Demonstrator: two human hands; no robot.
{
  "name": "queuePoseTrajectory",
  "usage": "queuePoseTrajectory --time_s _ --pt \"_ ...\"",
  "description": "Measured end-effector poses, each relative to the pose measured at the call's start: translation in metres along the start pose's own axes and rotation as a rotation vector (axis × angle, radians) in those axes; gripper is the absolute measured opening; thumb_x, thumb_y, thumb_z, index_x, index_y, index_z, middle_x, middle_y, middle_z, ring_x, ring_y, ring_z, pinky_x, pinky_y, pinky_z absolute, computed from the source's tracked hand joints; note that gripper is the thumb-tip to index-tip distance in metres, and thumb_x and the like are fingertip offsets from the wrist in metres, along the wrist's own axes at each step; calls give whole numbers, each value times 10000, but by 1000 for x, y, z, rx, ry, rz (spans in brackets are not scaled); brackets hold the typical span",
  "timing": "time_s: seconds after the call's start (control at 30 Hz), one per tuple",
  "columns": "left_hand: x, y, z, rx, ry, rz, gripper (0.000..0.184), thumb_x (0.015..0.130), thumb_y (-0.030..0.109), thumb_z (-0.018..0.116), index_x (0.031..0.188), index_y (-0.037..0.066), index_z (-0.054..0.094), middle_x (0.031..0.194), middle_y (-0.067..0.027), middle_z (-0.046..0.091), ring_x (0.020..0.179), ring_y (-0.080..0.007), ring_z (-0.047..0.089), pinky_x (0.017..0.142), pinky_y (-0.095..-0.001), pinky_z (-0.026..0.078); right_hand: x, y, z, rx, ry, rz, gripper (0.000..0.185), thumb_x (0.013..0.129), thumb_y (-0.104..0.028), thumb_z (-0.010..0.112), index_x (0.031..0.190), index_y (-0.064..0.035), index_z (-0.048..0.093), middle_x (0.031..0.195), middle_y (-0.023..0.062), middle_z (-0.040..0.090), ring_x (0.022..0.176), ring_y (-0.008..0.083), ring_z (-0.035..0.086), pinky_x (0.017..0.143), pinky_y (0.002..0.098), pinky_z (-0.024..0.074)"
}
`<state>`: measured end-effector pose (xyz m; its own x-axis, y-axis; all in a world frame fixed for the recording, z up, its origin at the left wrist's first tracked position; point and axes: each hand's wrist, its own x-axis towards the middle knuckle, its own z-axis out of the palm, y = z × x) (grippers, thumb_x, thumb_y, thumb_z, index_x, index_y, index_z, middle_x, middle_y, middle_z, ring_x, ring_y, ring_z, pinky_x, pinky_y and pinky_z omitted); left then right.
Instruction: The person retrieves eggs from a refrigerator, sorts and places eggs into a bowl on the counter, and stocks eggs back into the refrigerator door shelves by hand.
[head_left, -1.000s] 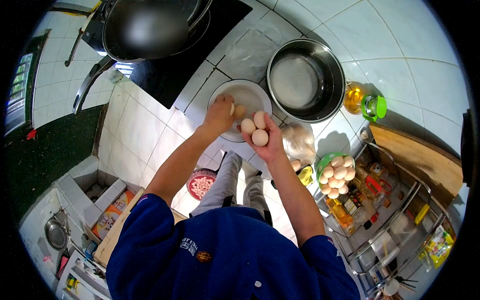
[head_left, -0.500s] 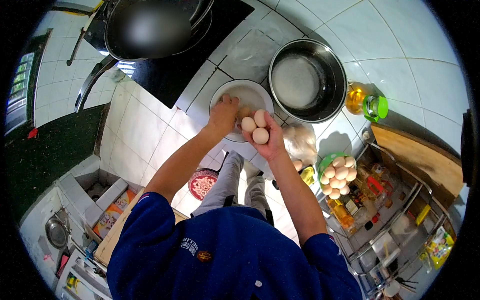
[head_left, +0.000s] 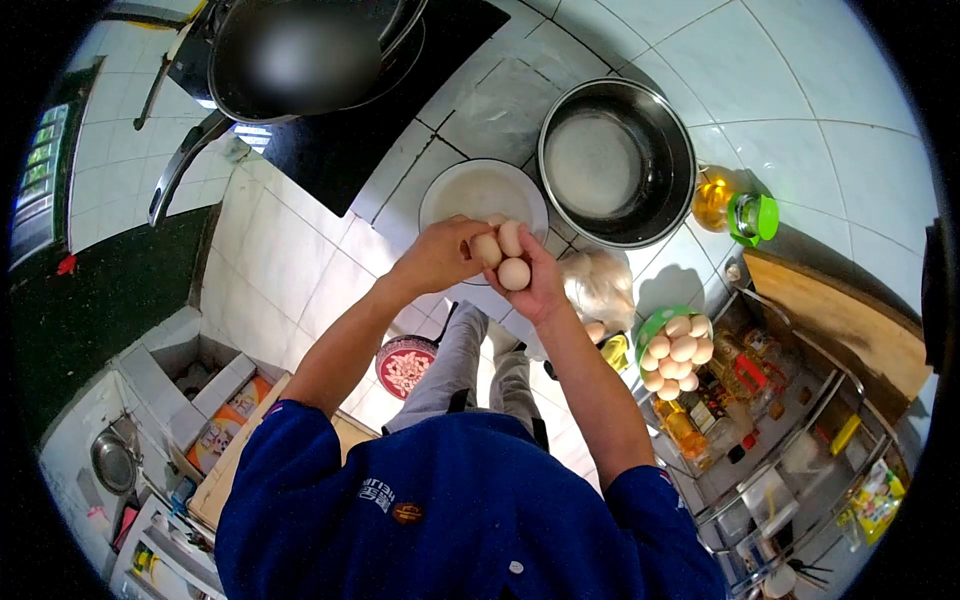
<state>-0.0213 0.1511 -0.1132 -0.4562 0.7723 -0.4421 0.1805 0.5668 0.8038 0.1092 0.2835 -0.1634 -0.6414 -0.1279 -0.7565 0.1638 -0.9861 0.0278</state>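
My right hand (head_left: pixel 537 287) cups several light-brown eggs (head_left: pixel 514 274) above the near rim of a white bowl (head_left: pixel 438 187). My left hand (head_left: pixel 440 252) meets it from the left, its fingers closed against an egg (head_left: pixel 486 250) at the left of the cluster. Behind that cluster, another egg (head_left: pixel 497 219) shows only in part, so I cannot tell which hand bears it. Pale, cloudy contents are visible in the bowl.
A large steel pot (head_left: pixel 660 215) stands right of the bowl, beside an oil bottle (head_left: pixel 712 200). Plastic bag (head_left: pixel 598 285) and green basket of eggs (head_left: pixel 683 347) lie nearer. A handled pan (head_left: pixel 225 95) sits on the black cooktop (head_left: pixel 340 160). A bottle rack (head_left: pixel 730 500) is at right.
My left hand has come out of the bowl and moved toward me, up against the eggs in my right hand. An additional egg now shows in the cluster. My right hand shifted slightly left.
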Motion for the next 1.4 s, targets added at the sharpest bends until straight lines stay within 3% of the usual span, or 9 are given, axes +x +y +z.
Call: queuePoseTrajectory --time_s 0.2,0.3,0.37,0.4,0.47,0.6,0.7,0.97,1.4 --pt "-1 -4 -2 52 23 -86 480 676 151 752 1122 41 616 1051 -146 634 942 -293 639 832 -339 520 -9 1 17 -199 23 24 439 929 -411 547 1257 -120 510 1190 96 573 998 256 613 750 403 563" --pt "-4 -1 0 235 66 -104 444 668 170 739 1077 53 614 1056 -150 621 930 -331 631 810 -369 523 -12 -1 28 -585 222 -165 443 897 -408 600 1206 -95 544 1075 113 623 908 249 636 768 409 557" --pt "-5 -10 8 309 81 -61 420 672 169 721 1062 62 607 1036 -152 610 922 -345 621 795 -389 521 -2 -10 19 -1421 277 -547 458 846 -388 653 1153 -58 567 1008 170 644 891 277 651 744 415 545" --pt "-4 -14 11 385 98 -14 396 676 168 702 1046 71 600 1016 -154 600 915 -358 612 780 -409 518 -4 -15 26 -1423 276 -551 458 846 -388 653 1153 -58 567 1008 170 644 891 277 651 744 415 545" --pt "-3 -24 18 409 111 19 384 679 154 685 1041 69 592 991 -152 585 903 -355 608 770 -421 516 -8 -20 39 -2037 403 -784 481 812 -348 669 1134 -13 543 975 231 639 883 335 652 728 437 528" --pt "-1 -35 31 491 180 150 362 670 97 659 1025 72 592 990 -145 543 860 -339 609 725 -432 517 0 -22 48 -2155 447 -860 455 817 -319 653 1107 9 530 962 239 636 840 386 646 703 465 527" --pt "2 -36 36 481 206 190 362 664 82 656 1019 66 589 994 -145 528 849 -338 611 715 -429 517 3 -24 57 -2229 513 -640 440 827 -310 641 1090 20 517 910 223 644 785 379 658 685 459 533" --pt "7 -29 42 569 174 81 354 666 81 667 1007 61 574 999 -142 522 818 -321 630 685 -425 522 23 -27 53 -2475 484 -765 347 810 -369 666 892 -36 615 816 142 679 692 278 683 599 385 547" --pt "7 -44 46 564 154 37 239 753 158 626 973 70 598 1042 -128 567 945 -298 592 725 -419 542 33 -22 56 -2532 582 -592 346 821 -366 653 913 -33 629 855 136 685 784 272 682 654 381 544"
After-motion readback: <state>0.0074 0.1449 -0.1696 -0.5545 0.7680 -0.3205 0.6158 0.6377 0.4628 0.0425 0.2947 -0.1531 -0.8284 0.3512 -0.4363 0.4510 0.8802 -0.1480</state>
